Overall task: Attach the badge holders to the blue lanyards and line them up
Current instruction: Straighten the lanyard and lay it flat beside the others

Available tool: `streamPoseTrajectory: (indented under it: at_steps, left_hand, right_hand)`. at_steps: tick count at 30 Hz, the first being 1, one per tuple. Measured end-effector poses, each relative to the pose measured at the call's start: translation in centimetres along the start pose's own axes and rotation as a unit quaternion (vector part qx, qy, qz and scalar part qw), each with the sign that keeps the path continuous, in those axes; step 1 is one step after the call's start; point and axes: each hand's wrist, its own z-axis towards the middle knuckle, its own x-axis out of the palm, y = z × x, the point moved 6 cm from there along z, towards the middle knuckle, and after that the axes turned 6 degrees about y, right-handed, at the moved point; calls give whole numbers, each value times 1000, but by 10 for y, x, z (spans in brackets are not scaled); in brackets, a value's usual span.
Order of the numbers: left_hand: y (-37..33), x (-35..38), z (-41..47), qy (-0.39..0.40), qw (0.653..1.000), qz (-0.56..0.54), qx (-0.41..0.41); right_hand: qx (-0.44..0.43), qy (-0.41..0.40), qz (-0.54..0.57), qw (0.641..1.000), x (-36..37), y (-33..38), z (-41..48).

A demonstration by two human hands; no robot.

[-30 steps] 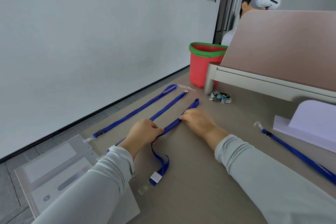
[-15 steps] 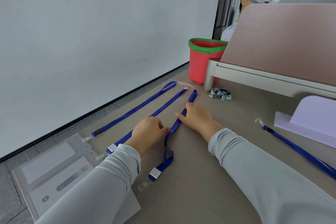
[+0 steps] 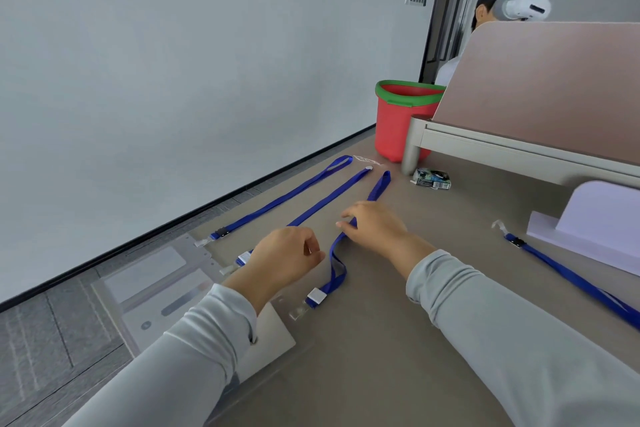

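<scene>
Third lanyard (image 3: 349, 229): blue strap on the tabletop (image 3: 398, 340), nearest my hands; far loop toward the red bucket (image 3: 398, 125), near end kinked, white tag and clear clip at its tip. My right hand (image 3: 375, 227): resting on this strap at its middle, fingertips pressing it flat, not closed round it. My left hand (image 3: 284, 260): just left of the strap's bend, fingers curled loosely, grip not on anything I can see. Two lanyards (image 3: 287, 199) left of the third, straight and side by side. Badge holders (image 3: 162, 291): clear, at their near ends. Fourth lanyard (image 3: 571, 279): well right of the third, beside a white stand (image 3: 595, 218).
</scene>
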Motion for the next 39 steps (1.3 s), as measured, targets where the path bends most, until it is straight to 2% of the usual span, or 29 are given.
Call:
streamPoseTrajectory:
  at_steps: [6,9,11,13,19,32,35,37,39]
  left_hand:
    - [2,5,-38,35,999,23,19]
    - [3,11,-56,60,997,30,36]
    - [4,13,-65,62,997,37,38]
    - [5,14,-74,47,997,45,38]
    - [14,21,-96,-5,995,91,50]
    - [29,21,-121,-50,990,129,14]
    - [30,20,-122,-54,990,126,18]
    - [27,21,-119,-46,991,124,33]
    - [25,22,-116,-37,991,121,45]
  right_hand:
    - [53,31,-5,998,9,0,-18]
    - [81,81,6,993,19,-3,-25]
    - [83,117,-32,989,25,0,-28]
    - [78,122,-59,988,26,5,-31]
    - [82,113,-51,989,25,7,-38]
    - [83,135,-37,987,29,27,-41]
    - [53,83,-38,994,20,34,-44]
    - [-7,21,14,1000,11,41,-47]
    - [-74,15,48,996,7,48,-51]
